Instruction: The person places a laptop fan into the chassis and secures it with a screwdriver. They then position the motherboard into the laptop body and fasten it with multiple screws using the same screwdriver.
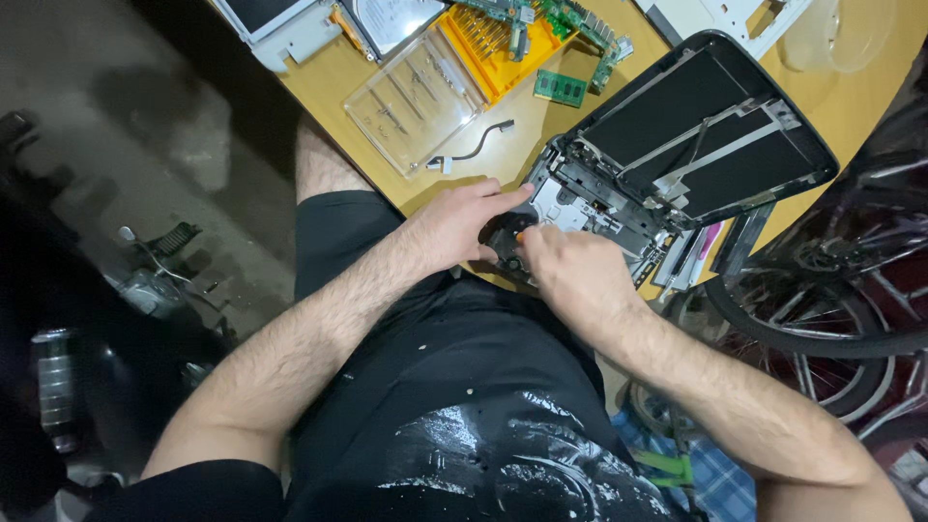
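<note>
Both hands pressed on the open laptop [667,164]: left hand [459,227] flat, right hand [570,275] maybe pinching something orange.

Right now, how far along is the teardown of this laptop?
Well underway. Already out: circuit boards, a green memory stick and a small cable lie on the wooden table, and the laptop is open to bare metal. In hand: the left hand and right hand work at its near corner. Left: the frame and screen remain joined.
</note>
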